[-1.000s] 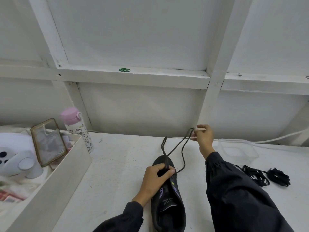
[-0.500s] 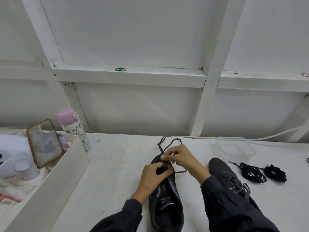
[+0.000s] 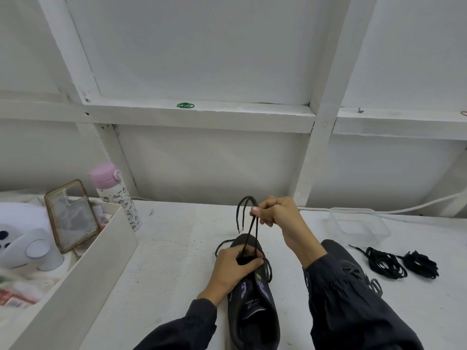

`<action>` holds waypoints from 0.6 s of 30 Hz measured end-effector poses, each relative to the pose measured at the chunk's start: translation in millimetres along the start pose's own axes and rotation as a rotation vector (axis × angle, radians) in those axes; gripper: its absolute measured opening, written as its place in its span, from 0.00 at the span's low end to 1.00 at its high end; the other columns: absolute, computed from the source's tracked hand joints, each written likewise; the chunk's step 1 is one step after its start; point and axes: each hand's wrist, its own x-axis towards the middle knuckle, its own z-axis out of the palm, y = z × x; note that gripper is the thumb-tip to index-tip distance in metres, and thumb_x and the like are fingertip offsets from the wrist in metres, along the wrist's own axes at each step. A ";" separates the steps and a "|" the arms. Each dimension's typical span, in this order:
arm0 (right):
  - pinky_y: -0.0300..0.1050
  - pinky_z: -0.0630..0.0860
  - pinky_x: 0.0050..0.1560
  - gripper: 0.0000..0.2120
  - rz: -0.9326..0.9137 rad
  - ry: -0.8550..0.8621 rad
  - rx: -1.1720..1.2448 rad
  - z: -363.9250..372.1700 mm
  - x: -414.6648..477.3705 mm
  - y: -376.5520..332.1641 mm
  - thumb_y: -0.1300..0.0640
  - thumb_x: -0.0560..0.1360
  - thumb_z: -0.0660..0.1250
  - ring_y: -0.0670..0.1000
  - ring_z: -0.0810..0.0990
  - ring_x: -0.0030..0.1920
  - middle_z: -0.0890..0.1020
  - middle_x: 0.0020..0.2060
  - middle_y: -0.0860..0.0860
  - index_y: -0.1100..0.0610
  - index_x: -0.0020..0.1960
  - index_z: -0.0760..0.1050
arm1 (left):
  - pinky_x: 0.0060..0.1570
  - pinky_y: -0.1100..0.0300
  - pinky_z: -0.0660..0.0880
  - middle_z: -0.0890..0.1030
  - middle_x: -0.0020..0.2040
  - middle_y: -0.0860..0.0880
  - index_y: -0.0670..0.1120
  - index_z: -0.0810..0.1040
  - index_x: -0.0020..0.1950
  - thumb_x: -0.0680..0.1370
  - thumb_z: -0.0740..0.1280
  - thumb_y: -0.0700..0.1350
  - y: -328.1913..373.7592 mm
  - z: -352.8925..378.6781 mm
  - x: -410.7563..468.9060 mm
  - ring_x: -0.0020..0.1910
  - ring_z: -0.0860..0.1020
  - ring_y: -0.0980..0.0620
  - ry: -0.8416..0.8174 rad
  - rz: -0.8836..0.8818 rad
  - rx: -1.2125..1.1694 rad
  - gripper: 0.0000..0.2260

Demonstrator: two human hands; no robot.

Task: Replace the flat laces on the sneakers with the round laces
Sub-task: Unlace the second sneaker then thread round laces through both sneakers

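Fingers of my right hand [image 3: 280, 215] pinch the lace [image 3: 249, 233] up at 12 o'clock from the sneaker [image 3: 255, 324]; my left hand [image 3: 233, 267] grips its toe, maybe the lace too.

Her left hand [image 3: 233, 267] grips the black sneaker's [image 3: 252, 306] toe on the table [image 3: 171, 261] while the right hand [image 3: 279, 218] pinches the lace [image 3: 254, 236] taut above it.
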 end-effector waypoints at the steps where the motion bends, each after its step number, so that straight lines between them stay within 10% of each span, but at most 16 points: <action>1: 0.36 0.66 0.28 0.05 0.004 0.007 0.013 -0.4 0.1 -2.3 0.70 0.70 0.72 0.46 0.71 0.26 0.76 0.30 0.53 0.68 0.36 0.81 | 0.54 0.64 0.77 0.85 0.43 0.56 0.48 0.85 0.45 0.71 0.76 0.44 -0.2 0.5 -0.1 0.47 0.82 0.60 0.001 0.004 0.009 0.04; 14: 0.38 0.73 0.30 0.05 -0.015 -0.059 0.160 -2.4 24.2 -7.2 0.62 0.77 0.68 0.48 0.77 0.31 0.81 0.37 0.54 0.63 0.45 0.81 | 0.53 0.61 0.78 0.85 0.43 0.55 0.49 0.85 0.44 0.71 0.76 0.45 -5.3 -2.1 4.4 0.45 0.83 0.58 -0.058 -0.039 -0.002 0.03; 18: 0.44 0.77 0.31 0.11 0.199 -0.054 -0.358 -24.0 35.6 35.5 0.57 0.82 0.61 0.53 0.79 0.35 0.79 0.44 0.57 0.63 0.59 0.75 | 0.53 0.59 0.78 0.86 0.43 0.53 0.47 0.85 0.44 0.74 0.74 0.45 -3.7 -0.2 3.6 0.46 0.83 0.56 -0.051 -0.023 -0.027 0.02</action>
